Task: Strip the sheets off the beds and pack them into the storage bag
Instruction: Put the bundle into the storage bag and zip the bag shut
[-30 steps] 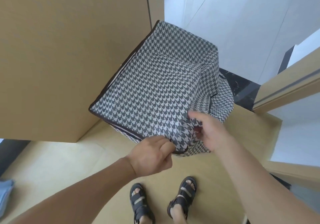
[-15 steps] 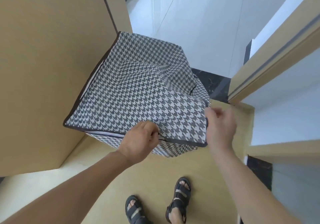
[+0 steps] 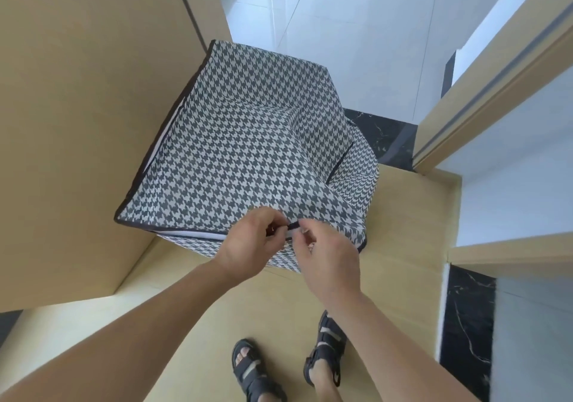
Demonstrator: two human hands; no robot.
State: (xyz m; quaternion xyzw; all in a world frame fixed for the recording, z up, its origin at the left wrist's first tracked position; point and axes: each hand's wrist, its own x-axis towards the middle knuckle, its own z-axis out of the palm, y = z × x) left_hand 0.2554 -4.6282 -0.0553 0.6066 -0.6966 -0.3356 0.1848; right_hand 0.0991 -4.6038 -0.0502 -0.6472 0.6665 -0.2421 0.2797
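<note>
**Item inspected.** The storage bag [image 3: 248, 141], houndstooth cloth, stands on the wooden floor [image 3: 192, 324] at the centre of the view. Its lid [image 3: 235, 184] lies slack over the top. No sheets are in sight, and whether any are inside cannot be told.

**Hands.** The left hand [image 3: 245, 246] and the right hand [image 3: 328, 255] meet at the 6 o'clock edge of the lid. Both have their fingers curled narrow, and each pinches the dark piping [image 3: 294, 225] between thumb and fingertips. Whether a zip pull lies in that pinch cannot be told.

**Risks, as judged.**
- The lid sags into a fold toward 3 o'clock. If a zip is drawn along there, the loose cloth may catch in it.
- The bag's walls look soft, so a pull from one point may tip or collapse it rather than open it.
- A fingertip pinch on thin piping may slip.

**Surroundings.**
- A tan wooden panel [image 3: 77, 122] stands just beside the bag's 9 o'clock side, perhaps touching it. It leaves little room for the lid to fold that way.
- At 1 o'clock lies a black stone threshold [image 3: 384, 134], with white tiles [image 3: 341, 29] beyond.
- A door frame [image 3: 483, 91] stands at 3 o'clock.
- Two sandalled feet [image 3: 325, 345] stand at 6 o'clock, near the bag, which limits the room to draw it back.
</note>
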